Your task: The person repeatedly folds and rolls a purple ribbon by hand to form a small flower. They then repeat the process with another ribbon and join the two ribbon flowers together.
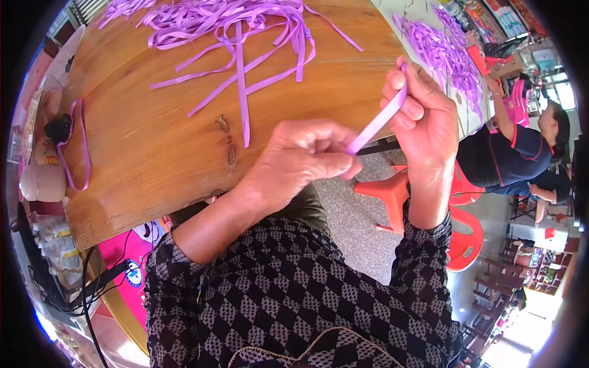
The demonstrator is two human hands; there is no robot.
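Observation:
A narrow purple ribbon [379,121] is stretched between my two hands, over the front edge of the wooden table [141,153]. My left hand [307,150] pinches its lower end between thumb and fingers. Higher and to the right, my right hand [423,110] grips the upper end at the fingertips, with its other fingers curled in. On the table beyond my hands lies a tangled heap of purple ribbons [215,18]. Several loose ends trail from it toward me, one of them a straight strip [242,92].
More purple ribbons [438,46] lie on a pale table at the right. A looped ribbon [83,147] and a pinkish jar [43,183] are at the left edge. Red plastic stools [389,193] stand below right. Beyond them sits a person in dark clothes [506,150].

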